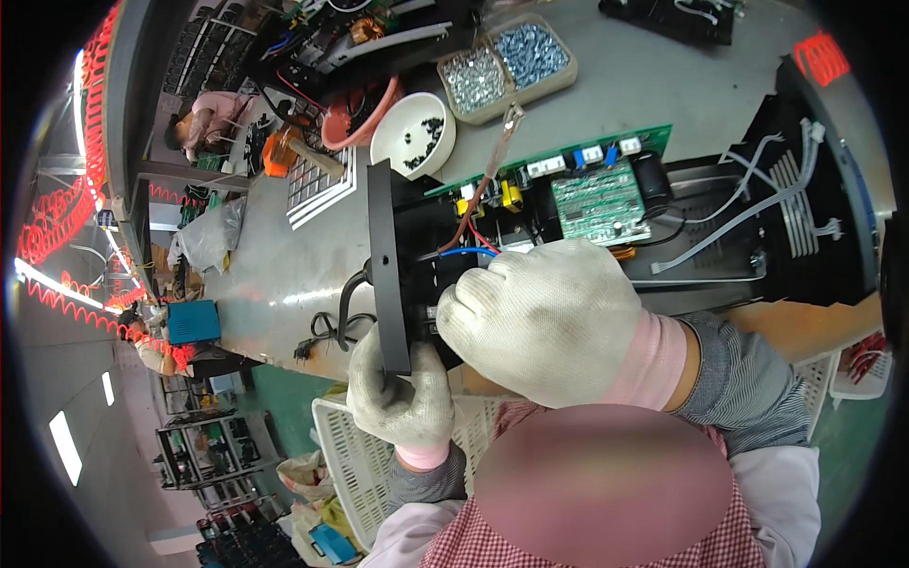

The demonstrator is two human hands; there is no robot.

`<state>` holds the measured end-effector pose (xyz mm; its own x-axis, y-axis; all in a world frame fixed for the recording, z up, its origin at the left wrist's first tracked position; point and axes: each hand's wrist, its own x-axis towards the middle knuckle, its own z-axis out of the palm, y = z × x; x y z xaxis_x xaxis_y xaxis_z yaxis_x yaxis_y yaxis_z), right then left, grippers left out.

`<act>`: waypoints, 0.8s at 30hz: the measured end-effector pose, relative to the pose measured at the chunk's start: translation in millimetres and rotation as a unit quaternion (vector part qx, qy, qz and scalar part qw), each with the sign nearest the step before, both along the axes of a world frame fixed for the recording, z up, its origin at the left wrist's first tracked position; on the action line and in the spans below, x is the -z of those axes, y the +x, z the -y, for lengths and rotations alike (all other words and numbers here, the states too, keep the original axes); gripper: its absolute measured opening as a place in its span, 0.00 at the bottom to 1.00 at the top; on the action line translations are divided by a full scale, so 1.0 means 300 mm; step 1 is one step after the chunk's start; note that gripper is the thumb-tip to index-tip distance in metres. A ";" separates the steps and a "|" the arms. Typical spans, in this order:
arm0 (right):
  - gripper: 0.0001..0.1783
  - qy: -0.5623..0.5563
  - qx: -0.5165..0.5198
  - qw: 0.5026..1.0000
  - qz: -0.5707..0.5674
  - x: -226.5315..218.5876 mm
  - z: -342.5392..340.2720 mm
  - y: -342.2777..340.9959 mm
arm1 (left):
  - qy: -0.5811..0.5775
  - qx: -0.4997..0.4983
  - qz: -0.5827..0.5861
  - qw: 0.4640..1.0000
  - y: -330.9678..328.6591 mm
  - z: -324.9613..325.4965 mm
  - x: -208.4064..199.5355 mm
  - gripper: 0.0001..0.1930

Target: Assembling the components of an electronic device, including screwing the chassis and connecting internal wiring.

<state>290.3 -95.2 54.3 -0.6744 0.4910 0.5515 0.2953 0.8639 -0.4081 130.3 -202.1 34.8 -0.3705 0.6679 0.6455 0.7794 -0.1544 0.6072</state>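
Observation:
A black end panel (385,237) stands upright at the left end of an electronic unit with a black metal casing (838,204). My gloved left hand (398,393) pinches the panel's near lower edge between thumb and fingers. Just right of the panel, my gloved right hand (544,317) is curled closed over the unit; whatever its fingers hold is hidden. A blue wire (467,252) and a brown wire (464,225) run beside the panel, the brown one rising to a clear-sleeved terminal. Beyond the right hand sits a green circuit board (601,204). A black power cord (348,298) bends out at the panel's left.
Behind the unit are a white bowl (388,142) with small black parts, a two-part screw tray (507,104) and a reddish bowl (343,128). Grey ribbon cables (739,244) lie at right. A white plastic basket (350,473) stands below the bench. Other people work far left.

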 end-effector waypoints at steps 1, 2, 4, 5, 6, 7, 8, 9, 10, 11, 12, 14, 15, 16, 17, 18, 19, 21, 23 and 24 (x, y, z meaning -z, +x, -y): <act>0.06 0.010 0.001 1.000 0.006 -0.020 -0.005 0.017 | 0.010 0.001 0.006 1.000 -0.007 -0.001 0.005 0.18; 0.06 0.070 0.049 0.996 -0.009 -0.044 -0.004 0.041 | -0.004 0.009 0.033 0.999 -0.013 0.005 0.006 0.19; 0.08 0.149 0.156 0.976 -0.032 -0.070 -0.017 0.073 | -0.030 0.034 0.078 0.996 -0.034 0.027 0.011 0.25; 0.10 0.133 0.189 0.973 -0.028 -0.086 -0.036 0.091 | 0.013 0.066 0.012 0.998 -0.033 0.012 -0.005 0.28; 0.12 0.126 0.220 0.966 -0.045 -0.079 -0.056 0.093 | 0.054 0.072 0.012 0.996 -0.029 0.008 -0.014 0.28; 0.13 0.117 0.251 0.959 -0.062 -0.065 -0.068 0.091 | 0.094 0.077 0.011 0.993 -0.021 0.004 -0.023 0.29; 0.13 0.121 0.252 0.958 -0.060 -0.068 -0.063 0.082 | 0.141 0.063 -0.011 0.988 -0.003 -0.014 -0.038 0.24; 0.13 0.088 0.227 0.967 -0.074 -0.074 -0.056 0.067 | 0.143 0.065 -0.008 0.988 -0.003 -0.025 -0.061 0.24; 0.12 0.054 0.201 0.974 -0.088 -0.074 -0.051 0.060 | 0.127 0.116 -0.122 0.978 -0.013 -0.033 -0.088 0.22; 0.12 0.056 0.203 0.974 -0.090 -0.074 -0.050 0.061 | 0.111 0.164 -0.235 0.952 -0.010 -0.048 -0.124 0.20; 0.11 -0.005 0.123 0.982 -0.141 -0.068 -0.050 0.055 | 0.101 0.197 -0.243 0.944 0.018 -0.067 -0.159 0.15; 0.09 -0.103 -0.021 0.967 -0.230 -0.063 -0.053 0.056 | 0.092 0.221 -0.277 0.931 0.034 -0.108 -0.148 0.14; 0.09 -0.101 -0.022 0.967 -0.233 -0.056 -0.053 0.054 | 0.067 0.214 -0.284 0.932 0.048 -0.116 -0.138 0.14; 0.08 -0.127 -0.059 0.956 -0.258 -0.046 -0.053 0.049 | 0.073 0.179 -0.321 0.927 0.058 -0.118 -0.132 0.16; 0.08 -0.153 -0.096 0.942 -0.282 -0.037 -0.053 0.046 | 0.073 0.179 -0.324 0.926 0.059 -0.119 -0.129 0.16; 0.07 -0.175 -0.134 0.922 -0.320 -0.034 -0.058 0.048 | 0.082 0.180 -0.305 0.932 0.058 -0.119 -0.127 0.16; 0.07 -0.175 -0.135 0.920 -0.322 -0.034 -0.050 0.044 | 0.091 0.182 -0.285 0.937 0.057 -0.119 -0.124 0.17; 0.11 -0.411 -0.224 0.784 -0.408 -0.031 -0.037 0.036 | 0.091 0.181 -0.275 0.940 0.057 -0.114 -0.120 0.16; 0.11 -0.136 -0.142 0.915 -0.352 -0.023 -0.042 0.027 | 0.040 0.189 -0.153 0.969 0.059 -0.075 -0.132 0.16; 0.10 -0.089 -0.110 0.935 -0.325 -0.029 -0.038 0.034 | 0.021 0.189 -0.070 0.979 0.038 -0.045 -0.130 0.17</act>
